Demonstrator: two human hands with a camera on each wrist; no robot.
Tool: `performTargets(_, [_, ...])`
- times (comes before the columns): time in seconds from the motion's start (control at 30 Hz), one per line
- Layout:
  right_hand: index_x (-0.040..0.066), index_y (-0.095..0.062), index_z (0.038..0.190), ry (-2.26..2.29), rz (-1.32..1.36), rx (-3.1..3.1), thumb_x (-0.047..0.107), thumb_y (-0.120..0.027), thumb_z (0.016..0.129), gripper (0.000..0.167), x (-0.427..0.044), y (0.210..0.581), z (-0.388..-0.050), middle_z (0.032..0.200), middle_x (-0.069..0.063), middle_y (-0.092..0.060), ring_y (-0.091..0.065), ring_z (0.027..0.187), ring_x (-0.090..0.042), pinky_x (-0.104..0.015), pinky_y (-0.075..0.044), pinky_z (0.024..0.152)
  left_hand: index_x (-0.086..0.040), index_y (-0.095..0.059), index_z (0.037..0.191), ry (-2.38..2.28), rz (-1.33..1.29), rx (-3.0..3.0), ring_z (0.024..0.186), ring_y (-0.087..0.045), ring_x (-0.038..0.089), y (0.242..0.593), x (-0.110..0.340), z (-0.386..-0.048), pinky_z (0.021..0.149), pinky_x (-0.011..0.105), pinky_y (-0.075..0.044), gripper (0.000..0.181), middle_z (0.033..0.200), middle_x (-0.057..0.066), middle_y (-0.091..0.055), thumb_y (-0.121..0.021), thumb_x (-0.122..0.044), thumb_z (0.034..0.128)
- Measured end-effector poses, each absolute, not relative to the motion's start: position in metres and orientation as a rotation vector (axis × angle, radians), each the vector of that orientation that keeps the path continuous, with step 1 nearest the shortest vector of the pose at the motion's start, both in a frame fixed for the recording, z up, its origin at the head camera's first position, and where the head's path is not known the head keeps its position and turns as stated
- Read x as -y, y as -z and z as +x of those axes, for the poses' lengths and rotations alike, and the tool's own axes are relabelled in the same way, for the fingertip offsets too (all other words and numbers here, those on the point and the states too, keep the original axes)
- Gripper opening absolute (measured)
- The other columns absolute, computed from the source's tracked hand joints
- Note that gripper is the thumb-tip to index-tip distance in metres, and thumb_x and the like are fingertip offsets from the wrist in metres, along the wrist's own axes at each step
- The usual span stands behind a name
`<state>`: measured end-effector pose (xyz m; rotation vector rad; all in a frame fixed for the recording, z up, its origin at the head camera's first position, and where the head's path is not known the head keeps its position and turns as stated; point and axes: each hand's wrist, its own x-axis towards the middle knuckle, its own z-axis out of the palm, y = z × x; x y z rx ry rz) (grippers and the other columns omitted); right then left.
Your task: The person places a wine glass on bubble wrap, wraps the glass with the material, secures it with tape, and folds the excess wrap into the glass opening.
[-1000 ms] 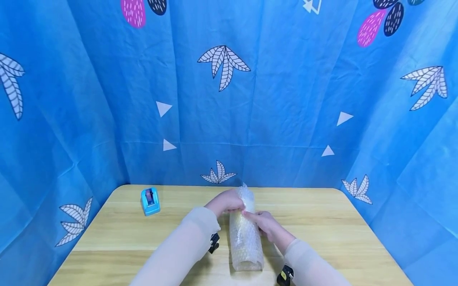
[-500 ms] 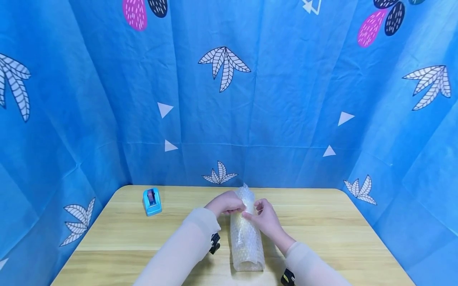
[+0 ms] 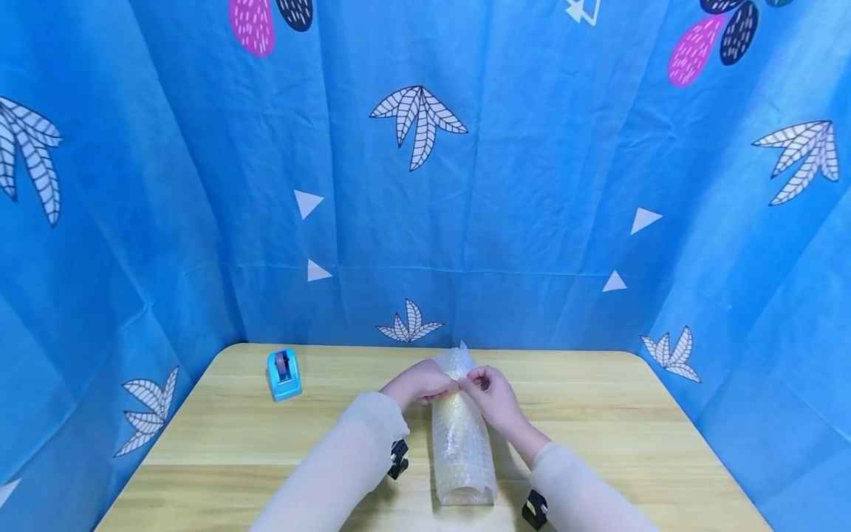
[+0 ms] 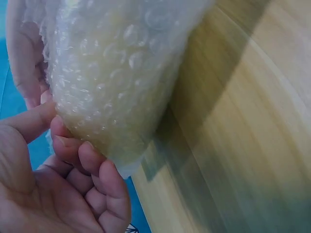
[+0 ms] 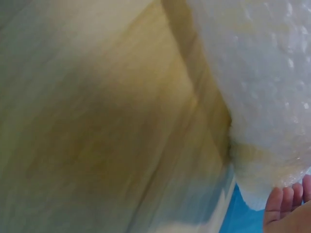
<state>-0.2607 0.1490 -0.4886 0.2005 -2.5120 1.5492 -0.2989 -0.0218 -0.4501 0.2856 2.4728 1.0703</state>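
Observation:
A long roll of bubble wrap lies lengthwise on the table, with something pale yellow showing through it. My left hand is at its far part from the left side. In the left wrist view, the thumb and fingertips of the left hand pinch the edge of the bubble wrap. From the right, my right hand pinches at the wrap's upper surface, its fingertips close against the left hand's. Only some curled fingers of the right hand show beside the bubble wrap in the right wrist view.
A blue tape dispenser stands at the far left of the wooden table. Behind the table and along both sides hangs a blue patterned curtain.
My right hand lifts its fingers off the roll's right side, and its fingertips come to the left hand's on top. The left hand stays nearly in place.

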Motion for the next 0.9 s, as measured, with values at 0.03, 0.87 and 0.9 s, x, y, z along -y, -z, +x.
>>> performTargets(0.03, [0.0, -0.064, 0.097, -1.554, 0.192, 2.51, 0.017, -0.071, 0.094, 0.019, -0.149, 0.488, -0.262, 0.089, -0.007, -0.06, -0.054, 0.08, -0.015, -0.024, -0.048, 0.07, -0.015, -0.047, 0.05, -1.08, 0.285, -2.469, 0.037, -0.027, 0.008, 0.45, 0.022, -0.299, 0.038, 0.022, -0.02, 0.041, 0.043, -0.005, -0.037, -0.067, -0.023, 0.0852])
performTargets(0.87, [0.0, -0.061, 0.094, -1.59, 0.027, 2.532, 0.009, -0.061, 0.099, 0.01, -0.14, 0.492, -0.266, 0.085, -0.006, -0.058, -0.052, 0.075, -0.016, -0.022, -0.047, 0.062, -0.009, -0.055, 0.076, -1.535, 0.24, -2.399, 0.059, -0.045, 0.012, 0.48, 0.029, -0.278, 0.054, 0.022, -0.041, 0.03, 0.068, -0.001, -0.049, -0.064, -0.028, 0.0968])
performTargets(0.9, [0.0, -0.06, 0.095, -1.6, 0.025, 2.519, 0.008, -0.061, 0.098, 0.009, -0.14, 0.492, -0.266, 0.085, -0.007, -0.058, -0.052, 0.075, -0.016, -0.021, -0.047, 0.062, -0.007, -0.058, 0.079, -1.576, 0.226, -2.376, 0.062, -0.048, 0.012, 0.482, 0.03, -0.277, 0.055, 0.023, -0.043, 0.027, 0.071, 0.0, -0.052, -0.065, -0.026, 0.0963])
